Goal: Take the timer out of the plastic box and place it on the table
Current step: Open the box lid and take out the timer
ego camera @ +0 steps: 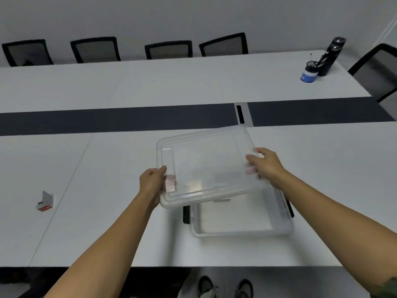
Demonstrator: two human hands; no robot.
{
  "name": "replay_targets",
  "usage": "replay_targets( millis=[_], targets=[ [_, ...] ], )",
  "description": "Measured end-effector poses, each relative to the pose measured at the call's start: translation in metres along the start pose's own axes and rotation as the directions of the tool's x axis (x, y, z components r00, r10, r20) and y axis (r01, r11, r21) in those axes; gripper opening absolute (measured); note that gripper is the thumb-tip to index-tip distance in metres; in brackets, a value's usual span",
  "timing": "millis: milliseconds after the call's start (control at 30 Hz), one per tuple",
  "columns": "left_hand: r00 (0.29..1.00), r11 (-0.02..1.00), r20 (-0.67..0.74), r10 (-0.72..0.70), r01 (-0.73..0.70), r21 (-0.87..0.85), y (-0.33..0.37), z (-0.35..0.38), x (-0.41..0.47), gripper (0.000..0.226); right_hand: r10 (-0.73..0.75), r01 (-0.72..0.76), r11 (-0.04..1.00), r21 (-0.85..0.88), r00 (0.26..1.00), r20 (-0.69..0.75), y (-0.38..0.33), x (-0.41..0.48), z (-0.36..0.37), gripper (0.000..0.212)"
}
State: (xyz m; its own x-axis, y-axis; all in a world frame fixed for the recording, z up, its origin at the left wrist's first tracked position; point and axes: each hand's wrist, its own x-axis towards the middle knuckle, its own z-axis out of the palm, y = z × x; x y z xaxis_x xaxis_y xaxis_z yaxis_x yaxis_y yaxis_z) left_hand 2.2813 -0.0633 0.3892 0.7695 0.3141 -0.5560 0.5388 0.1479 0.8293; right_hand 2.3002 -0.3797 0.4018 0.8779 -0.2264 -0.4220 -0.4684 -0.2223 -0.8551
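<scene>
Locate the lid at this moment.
In the head view the clear lid is off the box, held above its far left part by the left hand and right hand at its short edges.

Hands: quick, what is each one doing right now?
Left hand: closed on the left edge of the clear lid.
Right hand: closed on the lid's right edge, lid lifted above the box.

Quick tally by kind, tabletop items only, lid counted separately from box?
Clear lid, held off the box by both hands: 1
Clear box: 1
Small red-and-white carton: 1
Pen cup: 1
Dark bottle: 1
Total: 5
</scene>
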Motion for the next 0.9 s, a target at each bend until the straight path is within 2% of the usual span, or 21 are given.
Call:
replay_targets(
  millis=[133, 200, 267, 367, 533, 600, 700, 767, 900],
  targets=[
    [0.998, 0.982, 0.047, -0.034, 0.042, -0.184, 0.024, -0.02, 0.004, 0.028, 0.049, -0.049, 0.997, 0.065, 0.999, 0.003, -0.027, 0.022, 0.028, 0.04],
    [0.999, 0.988, 0.018, -0.03, 0.033, -0.151, 0.025, -0.022, 0.01, 0.03, 0.083, -0.08, 0.992, 0.097, 0.996, -0.027, -0.034, 0.038, 0.036, 0.04],
    [0.999, 0.999, -0.011, -0.039, 0.039, -0.02, 0.017, -0.018, 0.018, 0.029, 0.113, -0.102, 0.986, 0.131, 0.991, -0.078, -0.037, 0.057, 0.041, 0.039],
    [0.997, 0.978, 0.041, -0.065, 0.055, 0.201, 0.0, 0.002, 0.029, 0.024, 0.164, -0.144, 0.98, 0.139, 0.976, -0.144, -0.036, 0.088, 0.041, 0.041],
    [0.992, 0.836, 0.125, -0.008, -0.062, 0.545, -0.02, 0.041, 0.054, 0.039, 0.207, -0.196, 0.978, 0.078, 0.962, -0.181, -0.018, 0.145, 0.036, 0.042],
    [0.987, 0.788, 0.164, -0.005, -0.097, 0.608, -0.026, 0.058, 0.062, 0.039, 0.224, -0.222, 0.974, 0.031, 0.958, -0.18, -0.005, 0.169, 0.035, 0.044],
    [0.978, 0.72, 0.206, 0.02, -0.157, 0.676, -0.034, 0.076, 0.067, 0.025, 0.233, -0.249, 0.965, -0.085, 0.959, -0.163, 0.016, 0.193, 0.033, 0.047],
    [0.978, 0.674, 0.2, 0.06, -0.187, 0.715, -0.039, 0.081, 0.072, 0.017, 0.208, -0.244, 0.934, -0.259, 0.965, -0.16, 0.031, 0.205, 0.032, 0.045],
    [0.977, 0.671, 0.185, 0.107, -0.208, 0.712, -0.047, 0.084, 0.076, 0.013, 0.207, -0.223, 0.801, -0.556, 0.974, -0.093, 0.054, 0.219, 0.029, 0.028]
  ],
)
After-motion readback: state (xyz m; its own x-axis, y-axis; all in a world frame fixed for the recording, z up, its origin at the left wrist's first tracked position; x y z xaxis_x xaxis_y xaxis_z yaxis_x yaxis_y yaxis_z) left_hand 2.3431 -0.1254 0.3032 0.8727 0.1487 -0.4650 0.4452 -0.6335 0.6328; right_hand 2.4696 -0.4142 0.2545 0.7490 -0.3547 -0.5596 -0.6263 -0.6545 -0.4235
